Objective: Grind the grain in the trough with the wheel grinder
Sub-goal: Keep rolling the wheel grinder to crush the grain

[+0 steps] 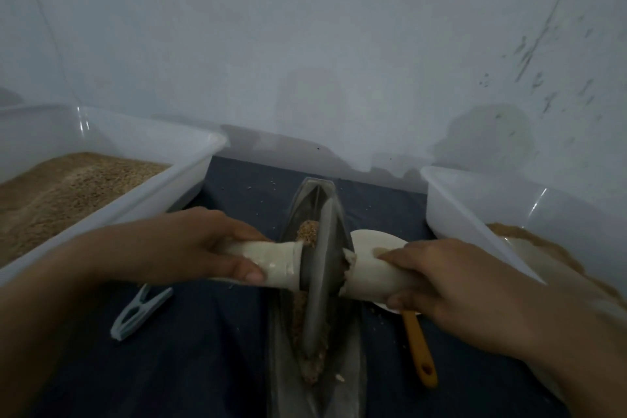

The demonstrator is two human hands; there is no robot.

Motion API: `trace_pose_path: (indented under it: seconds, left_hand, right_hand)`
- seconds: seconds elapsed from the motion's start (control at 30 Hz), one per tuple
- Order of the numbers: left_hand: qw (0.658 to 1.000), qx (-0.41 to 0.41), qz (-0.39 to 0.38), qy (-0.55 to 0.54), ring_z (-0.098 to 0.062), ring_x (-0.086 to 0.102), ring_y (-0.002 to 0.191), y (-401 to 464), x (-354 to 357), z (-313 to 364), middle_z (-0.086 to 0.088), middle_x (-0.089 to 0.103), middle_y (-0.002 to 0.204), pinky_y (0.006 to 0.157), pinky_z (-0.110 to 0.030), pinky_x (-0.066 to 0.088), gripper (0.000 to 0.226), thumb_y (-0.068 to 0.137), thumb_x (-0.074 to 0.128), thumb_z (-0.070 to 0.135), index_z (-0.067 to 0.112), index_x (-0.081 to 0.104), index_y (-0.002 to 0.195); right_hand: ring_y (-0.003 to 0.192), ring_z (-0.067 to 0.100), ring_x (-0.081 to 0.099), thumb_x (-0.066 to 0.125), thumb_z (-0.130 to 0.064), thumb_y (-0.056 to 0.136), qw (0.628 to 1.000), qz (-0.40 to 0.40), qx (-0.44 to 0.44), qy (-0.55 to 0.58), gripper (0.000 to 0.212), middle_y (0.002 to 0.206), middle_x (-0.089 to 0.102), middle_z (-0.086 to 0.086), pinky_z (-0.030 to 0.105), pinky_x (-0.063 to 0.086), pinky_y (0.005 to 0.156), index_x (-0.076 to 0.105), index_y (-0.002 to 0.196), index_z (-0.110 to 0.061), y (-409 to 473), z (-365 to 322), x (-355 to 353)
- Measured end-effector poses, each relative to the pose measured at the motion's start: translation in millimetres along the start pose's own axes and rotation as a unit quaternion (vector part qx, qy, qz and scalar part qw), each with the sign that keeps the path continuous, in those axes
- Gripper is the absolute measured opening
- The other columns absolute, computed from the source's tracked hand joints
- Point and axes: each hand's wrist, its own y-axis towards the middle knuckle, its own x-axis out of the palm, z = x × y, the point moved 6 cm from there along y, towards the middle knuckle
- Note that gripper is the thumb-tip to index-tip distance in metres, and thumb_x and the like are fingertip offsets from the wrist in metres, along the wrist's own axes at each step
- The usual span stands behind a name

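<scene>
A dark metal wheel grinder stands on edge in a long boat-shaped trough that runs away from me on the dark cloth. Brown grain lies in the trough beyond the wheel and also nearer me under it. A pale axle handle sticks out on each side of the wheel. My left hand grips the left handle, thumb on top near the wheel. My right hand grips the right handle, fingers curled round it.
A white tub of brown grain stands at the left, and another white tub with brown meal at the right. A grey-blue clothes peg lies left of the trough. A white scoop with an orange handle lies right of it. A wall is close behind.
</scene>
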Motion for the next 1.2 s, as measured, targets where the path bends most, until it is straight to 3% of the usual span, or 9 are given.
trace_pose_path:
  seconds: [0.1, 0.2, 0.3, 0.43, 0.53, 0.67, 0.87, 1.0, 1.2]
  left_hand:
    - [0.993, -0.048, 0.088, 0.058, 0.001, 0.059, 0.095, 9.1, -1.7, -7.1, 0.02, 0.064, 0.107, 0.089, -0.031, 0.047, 0.055, 0.065, 0.046, 0.071, 0.053, 0.051, 0.117]
    - [0.944, -0.041, 0.249, 0.214, -0.008, 0.053, 0.109, 17.1, -3.4, -5.1, 0.014, 0.058, 0.114, 0.089, -0.027, 0.035, 0.056, 0.08, 0.049, 0.06, 0.044, 0.042, 0.132]
    - [0.916, -0.028, 0.308, 0.257, -0.016, 0.054, 0.109, 22.5, -1.3, -4.2, 0.008, 0.06, 0.115, 0.087, -0.03, 0.032, 0.059, 0.082, 0.051, 0.056, 0.035, 0.043, 0.137]
    - [0.956, -0.031, 0.219, 0.193, -0.002, 0.055, 0.101, 19.0, -5.7, -8.7, 0.018, 0.059, 0.109, 0.083, -0.022, 0.036, 0.069, 0.066, 0.036, 0.073, 0.05, 0.04, 0.13]
    - [0.993, -0.031, 0.098, 0.061, 0.013, 0.056, 0.091, 8.0, -4.8, -7.2, 0.029, 0.062, 0.104, 0.082, -0.016, 0.043, 0.051, 0.061, 0.04, 0.085, 0.068, 0.043, 0.109]
    - [1.0, 0.004, -0.015, 0.006, 0.003, 0.062, 0.092, -2.2, -1.1, -0.5, 0.023, 0.068, 0.101, 0.085, -0.026, 0.049, 0.056, 0.064, 0.045, 0.082, 0.065, 0.045, 0.117]
    - [0.99, -0.077, 0.095, 0.069, 0.004, 0.055, 0.104, 9.7, -2.2, -9.7, 0.024, 0.059, 0.117, 0.094, -0.025, 0.043, 0.068, 0.061, 0.042, 0.074, 0.053, 0.043, 0.126]
    - [0.921, -0.076, 0.253, 0.287, -0.009, 0.046, 0.119, 21.1, -1.8, -5.8, 0.013, 0.051, 0.128, 0.094, -0.026, 0.033, 0.068, 0.081, 0.034, 0.065, 0.041, 0.025, 0.143]
    - [0.97, -0.037, 0.177, 0.163, 0.005, 0.052, 0.1, 13.9, -6.5, -5.8, 0.021, 0.056, 0.116, 0.086, -0.019, 0.039, 0.076, 0.06, 0.029, 0.078, 0.053, 0.033, 0.132]
  right_hand:
    - [0.09, 0.006, 0.047, 0.053, -0.038, 0.091, 0.999, 0.032, 0.033, -0.023, 0.029, 0.098, 0.05, -0.011, 0.018, 0.035, 0.071, 0.052, 0.119, -0.03, 15.7, 4.7, 8.5]
    - [0.109, 0.011, 0.045, 0.054, -0.028, 0.092, 0.994, 0.073, 0.073, -0.017, 0.043, 0.121, 0.052, -0.005, 0.023, 0.036, 0.086, 0.043, 0.133, -0.026, 31.2, 16.2, 18.3]
    - [0.116, 0.012, 0.041, 0.053, -0.024, 0.093, 0.991, 0.105, 0.072, -0.047, 0.05, 0.13, 0.048, -0.004, 0.022, 0.03, 0.09, 0.035, 0.139, -0.024, 38.7, 22.3, 24.4]
    - [0.109, 0.011, 0.044, 0.053, -0.033, 0.092, 0.996, 0.066, 0.047, -0.032, 0.039, 0.119, 0.053, -0.005, 0.022, 0.032, 0.083, 0.046, 0.13, -0.026, 31.7, 17.2, 20.7]
    - [0.094, 0.008, 0.05, 0.056, -0.039, 0.089, 0.999, 0.026, 0.013, -0.024, 0.026, 0.102, 0.057, -0.008, 0.022, 0.038, 0.075, 0.056, 0.113, -0.029, 15.7, 10.2, 10.7]
    - [0.085, 0.002, 0.053, 0.061, -0.046, 0.083, 0.999, -0.022, -0.008, 0.027, 0.025, 0.094, 0.061, -0.01, 0.016, 0.04, 0.07, 0.06, 0.105, -0.033, -0.7, 5.4, 2.7]
    - [0.094, 0.007, 0.05, 0.056, -0.032, 0.09, 0.998, 0.044, 0.044, 0.025, 0.032, 0.108, 0.058, -0.007, 0.022, 0.038, 0.077, 0.054, 0.122, -0.03, 21.3, 13.3, 11.6]
    - [0.115, 0.013, 0.041, 0.053, -0.02, 0.093, 0.991, 0.108, 0.074, -0.03, 0.046, 0.129, 0.049, -0.002, 0.02, 0.028, 0.086, 0.041, 0.137, -0.023, 40.8, 20.1, 23.2]
    - [0.109, 0.011, 0.044, 0.055, -0.03, 0.092, 0.997, 0.059, 0.046, -0.033, 0.038, 0.119, 0.053, -0.006, 0.021, 0.031, 0.082, 0.047, 0.129, -0.027, 29.7, 13.8, 19.2]
